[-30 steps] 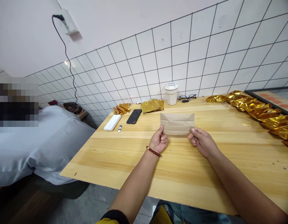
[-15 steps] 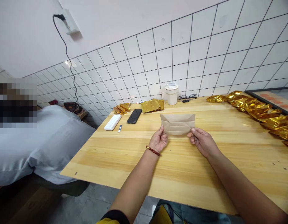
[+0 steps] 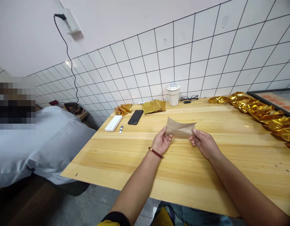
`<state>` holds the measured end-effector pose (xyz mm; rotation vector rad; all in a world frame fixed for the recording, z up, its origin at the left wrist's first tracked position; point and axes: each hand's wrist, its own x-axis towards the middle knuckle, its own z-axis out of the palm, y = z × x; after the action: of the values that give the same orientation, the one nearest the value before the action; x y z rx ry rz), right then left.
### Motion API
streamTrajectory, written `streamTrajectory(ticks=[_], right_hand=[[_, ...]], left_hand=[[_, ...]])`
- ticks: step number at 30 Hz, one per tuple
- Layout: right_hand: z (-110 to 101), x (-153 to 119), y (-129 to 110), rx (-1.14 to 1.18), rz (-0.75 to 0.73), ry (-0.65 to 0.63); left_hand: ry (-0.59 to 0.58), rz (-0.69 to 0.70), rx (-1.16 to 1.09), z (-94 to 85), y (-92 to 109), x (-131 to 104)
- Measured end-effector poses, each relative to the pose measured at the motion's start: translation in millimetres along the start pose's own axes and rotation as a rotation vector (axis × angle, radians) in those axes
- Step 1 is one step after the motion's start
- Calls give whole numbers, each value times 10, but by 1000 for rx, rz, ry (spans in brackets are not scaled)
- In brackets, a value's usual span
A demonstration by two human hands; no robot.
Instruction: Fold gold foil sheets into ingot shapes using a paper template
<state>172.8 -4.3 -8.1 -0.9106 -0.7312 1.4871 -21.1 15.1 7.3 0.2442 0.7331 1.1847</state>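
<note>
I pinch brown paper [image 3: 180, 129], left hand [image 3: 161, 140] at its nine o'clock, right hand [image 3: 205, 143] at three; overpulling could tear it.

In front of the white cup [image 3: 173, 95], the brown paper [image 3: 180, 129] has bowed, the left hand [image 3: 162, 140] edging inward.

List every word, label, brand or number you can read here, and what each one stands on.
No text is readable.
White oblong case: faint marking, too small to read.
Small blue-and-white item: too small to read.
Red-marked panel: blurred; cannot tell if the marks are writing.
Brown paper in the hands: creases, no visible print.
</note>
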Motion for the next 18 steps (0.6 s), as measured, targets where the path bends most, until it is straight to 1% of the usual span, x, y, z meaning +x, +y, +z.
streamTrajectory(ticks=[12, 16, 18], right_hand=[[-5, -7, 13, -51, 9, -16], [5, -5, 7, -37, 2, -7], [4, 3, 3, -16, 5, 17]], left_hand=[[100, 31, 34, 97, -30, -46], [104, 54, 47, 79, -40, -28], [71, 96, 34, 51, -46, -11]])
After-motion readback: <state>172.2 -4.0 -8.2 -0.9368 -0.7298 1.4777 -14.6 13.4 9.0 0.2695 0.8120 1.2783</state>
